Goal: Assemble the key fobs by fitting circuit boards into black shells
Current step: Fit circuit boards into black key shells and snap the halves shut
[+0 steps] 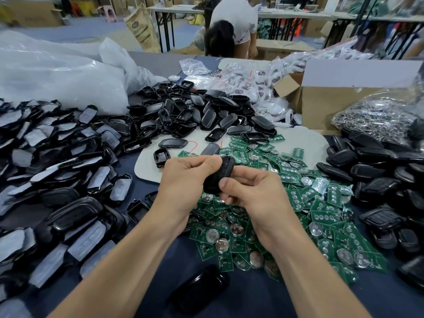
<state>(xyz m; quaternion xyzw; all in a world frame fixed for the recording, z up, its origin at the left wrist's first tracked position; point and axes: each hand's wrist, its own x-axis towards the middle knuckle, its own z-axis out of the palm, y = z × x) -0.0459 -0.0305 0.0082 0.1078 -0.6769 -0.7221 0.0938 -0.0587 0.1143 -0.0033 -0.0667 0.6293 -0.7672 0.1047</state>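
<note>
Both my hands hold one black key fob shell [220, 174] above the table's middle. My left hand [185, 180] grips its upper left side with curled fingers. My right hand [250, 193] pinches its lower right side, thumb on the front. Whether a board sits inside the shell is hidden. A heap of green circuit boards [286, 203] with round coin cells lies under and right of my hands. Empty black shells [197, 113] are piled behind.
Shells with grey button pads [57, 161] cover the left side. Closed black fobs [378, 180] lie at right, one more fob [199, 288] near the front edge. A cardboard box [321, 104], a bag of metal parts [376, 115] and plastic bags [57, 72] stand behind. A person [231, 28] bends over beyond the table.
</note>
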